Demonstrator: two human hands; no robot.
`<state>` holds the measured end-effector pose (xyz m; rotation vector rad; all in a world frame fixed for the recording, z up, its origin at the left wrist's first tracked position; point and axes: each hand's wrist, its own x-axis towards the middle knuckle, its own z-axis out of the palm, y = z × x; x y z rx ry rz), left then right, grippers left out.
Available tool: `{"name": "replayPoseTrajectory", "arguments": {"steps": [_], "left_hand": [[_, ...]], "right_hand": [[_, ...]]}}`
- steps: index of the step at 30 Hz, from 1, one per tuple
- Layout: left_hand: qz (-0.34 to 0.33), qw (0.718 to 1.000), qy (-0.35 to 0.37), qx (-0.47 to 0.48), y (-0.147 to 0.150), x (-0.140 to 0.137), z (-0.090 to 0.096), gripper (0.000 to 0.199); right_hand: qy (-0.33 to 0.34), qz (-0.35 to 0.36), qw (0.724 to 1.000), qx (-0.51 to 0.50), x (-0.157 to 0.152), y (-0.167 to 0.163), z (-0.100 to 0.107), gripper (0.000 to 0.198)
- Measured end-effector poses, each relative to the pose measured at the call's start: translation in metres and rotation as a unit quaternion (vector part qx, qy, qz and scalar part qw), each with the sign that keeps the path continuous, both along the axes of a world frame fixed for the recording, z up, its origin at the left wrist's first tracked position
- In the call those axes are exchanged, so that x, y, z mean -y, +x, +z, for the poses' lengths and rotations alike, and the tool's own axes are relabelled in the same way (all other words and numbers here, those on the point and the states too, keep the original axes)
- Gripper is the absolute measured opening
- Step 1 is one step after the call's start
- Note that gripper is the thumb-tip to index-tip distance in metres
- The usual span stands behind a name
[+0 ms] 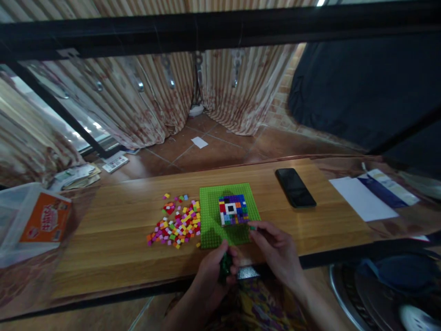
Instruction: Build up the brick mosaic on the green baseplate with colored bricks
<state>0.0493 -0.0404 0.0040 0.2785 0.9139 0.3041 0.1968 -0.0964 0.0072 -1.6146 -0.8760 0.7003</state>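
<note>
Patterned cloth [258,299] nearest cam, btm ctr of view. L hand [211,265] just above it to the L, by near edge of table [113,220]; grip curled round a dark green clump [225,265], too dim to make out indiv. pcs. R hand [278,247] at near R corner of green baseplate [209,216]; grip = thumb + index pinching a small green brick [253,228], can't tell if it touches the plate. Baseplate lies flat mid-table, studs up. On it, R of ctr, sits a multicol. brick build [230,209]: white square ring w/ black ctr, red on L side, blue & purple along top + R. R hand's fingertips near build's near R corner. Loose bricks [182,223] spread L of baseplate, some right at its L edge; yellow, orange, pink, red, purple, few green/blue. Black phone [295,187] on table R of baseplate, well apart, screen dark. White paper [361,197] farther R. Clear tub [17,230] w/ orange label far L. Beyond table: tiled floor [227,154] w/ white slip [199,142], striped curtains [138,101] behind.
</note>
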Motion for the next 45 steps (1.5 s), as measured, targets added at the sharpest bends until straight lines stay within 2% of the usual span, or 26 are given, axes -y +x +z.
{"name": "replayPoseTrajectory", "arguments": {"steps": [3, 9, 14, 17, 22, 28, 35, 38, 41, 45], "left_hand": [[0.002, 1.0, 0.011, -0.011, -0.004, -0.003, 0.002, 0.029], [-0.021, 0.998, 0.056, -0.029, -0.011, -0.021, 0.0, 0.038], [-0.032, 0.994, 0.089, -0.058, -0.021, -0.034, -0.002, 0.032], [-0.01, 0.994, 0.092, -0.062, -0.028, -0.04, -0.002, 0.028], [0.035, 0.994, 0.089, -0.052, -0.034, -0.046, 0.0, 0.027], [0.031, 0.995, 0.094, -0.034, -0.033, -0.049, -0.002, 0.029], [0.01, 0.994, 0.106, -0.023, -0.037, -0.047, -0.008, 0.03], [0.005, 0.993, 0.113, -0.015, -0.038, -0.046, -0.009, 0.03], [0.003, 0.992, 0.126, -0.012, -0.039, -0.045, -0.009, 0.032], [0.0, 0.991, 0.135, -0.01, -0.039, -0.044, -0.009, 0.034]], "right_hand": [[0.022, 0.003, 1.0, 0.011, -0.008, 0.004, -0.003, 0.023], [0.022, 0.043, 0.986, 0.156, -0.023, 0.005, 0.001, 0.024], [-0.061, 0.071, 0.966, 0.241, -0.037, 0.004, 0.009, 0.022], [-0.121, 0.076, 0.95, 0.279, -0.046, 0.004, 0.014, 0.015], [-0.132, 0.09, 0.932, 0.326, -0.054, 0.005, 0.017, 0.015], [-0.12, 0.042, 0.949, 0.287, -0.053, -0.002, 0.015, 0.016], [-0.088, -0.025, 0.977, 0.19, -0.046, -0.008, -0.006, 0.024], [-0.085, -0.043, 0.982, 0.16, -0.041, -0.009, -0.008, 0.024], [-0.071, -0.07, 0.978, 0.184, -0.037, -0.009, -0.004, 0.022], [-0.049, -0.102, 0.955, 0.274, -0.039, -0.007, -0.003, 0.022]]}}
